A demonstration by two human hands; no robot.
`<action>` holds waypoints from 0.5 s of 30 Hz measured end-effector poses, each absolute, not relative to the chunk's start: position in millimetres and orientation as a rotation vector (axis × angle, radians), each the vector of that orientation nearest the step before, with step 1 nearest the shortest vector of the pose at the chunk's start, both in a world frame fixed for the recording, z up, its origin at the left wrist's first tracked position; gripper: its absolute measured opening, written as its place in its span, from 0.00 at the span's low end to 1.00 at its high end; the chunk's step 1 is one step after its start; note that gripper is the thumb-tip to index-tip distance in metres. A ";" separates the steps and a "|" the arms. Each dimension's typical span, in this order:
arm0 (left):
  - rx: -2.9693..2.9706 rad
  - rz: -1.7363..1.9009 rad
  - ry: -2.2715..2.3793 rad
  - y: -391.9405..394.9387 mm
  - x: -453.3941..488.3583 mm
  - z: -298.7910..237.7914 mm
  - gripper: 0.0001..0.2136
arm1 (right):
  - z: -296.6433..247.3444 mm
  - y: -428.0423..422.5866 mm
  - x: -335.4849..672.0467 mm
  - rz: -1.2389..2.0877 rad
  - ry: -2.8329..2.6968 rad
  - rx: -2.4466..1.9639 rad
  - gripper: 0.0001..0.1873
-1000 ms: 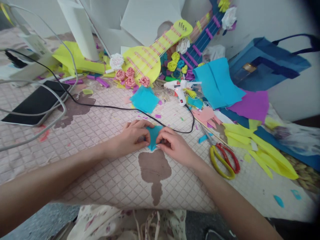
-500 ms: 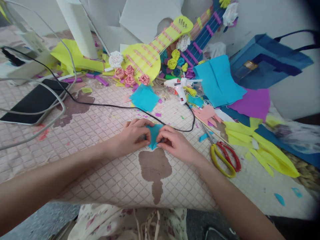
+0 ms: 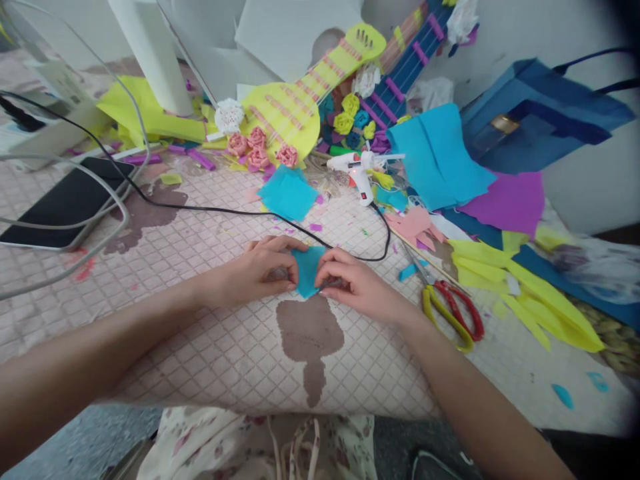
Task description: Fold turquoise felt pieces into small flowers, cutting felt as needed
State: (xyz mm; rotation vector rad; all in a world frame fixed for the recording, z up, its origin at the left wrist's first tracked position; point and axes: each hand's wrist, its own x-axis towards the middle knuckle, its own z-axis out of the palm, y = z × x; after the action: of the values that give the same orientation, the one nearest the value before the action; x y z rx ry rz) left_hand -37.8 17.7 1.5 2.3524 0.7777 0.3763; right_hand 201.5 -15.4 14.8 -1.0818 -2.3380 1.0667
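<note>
A small piece of blue crepe paper [image 3: 307, 270] lies between my hands on the quilted cloth. My left hand [image 3: 270, 267] pinches its left side, fingers curled with the thumb below. On the opposite edge, my right hand [image 3: 347, 280] grips the paper between thumb and fingers. The fingertips cover both sides of the piece, so its folds are partly hidden. Just beyond sits a stack of blue paper squares [image 3: 289, 193]. A white glue gun [image 3: 359, 175] rests further back, its black cord curving behind my hands.
Scissors [image 3: 450, 310] with red and yellow handles lie right of my right arm, near yellow paper strips [image 3: 545, 293]. A yellow paper guitar [image 3: 285, 120] with pink flowers stands at the back. A black tablet-like device [image 3: 70, 203] is at left, crossed by cables. A blue bag [image 3: 540, 120] stands back right.
Both hands stay on the blue paper, with small finger shifts. The paper's lower edge looks slightly changed between the fingers. The view has moved a little.
</note>
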 end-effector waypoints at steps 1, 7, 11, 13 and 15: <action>2.351 0.378 0.781 17.6 -38.2 1.0 0.05 | 14.8 -15.4 200.6 1.060 -2.328 -1.094 0.07; 2.362 0.394 0.877 11.6 -33.5 0.0 0.05 | 11.1 -16.1 192.6 0.973 -2.294 -1.137 0.05; 2.368 0.408 0.922 9.2 -29.5 2.5 0.05 | 9.3 -15.4 194.1 1.012 -2.256 -1.167 0.04; 2.360 0.406 0.927 8.9 -28.8 4.2 0.05 | 9.8 -15.3 195.1 1.021 -2.250 -1.162 0.04; 2.349 0.400 0.938 8.8 -28.6 5.4 0.05 | 10.3 -15.8 194.8 1.007 -2.262 -1.162 0.04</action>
State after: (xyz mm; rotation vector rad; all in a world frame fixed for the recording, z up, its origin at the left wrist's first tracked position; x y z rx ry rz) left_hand -28.6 8.8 5.4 2.3490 0.9378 0.3998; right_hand 194.8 -15.8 10.3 -1.1620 -2.2620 1.0068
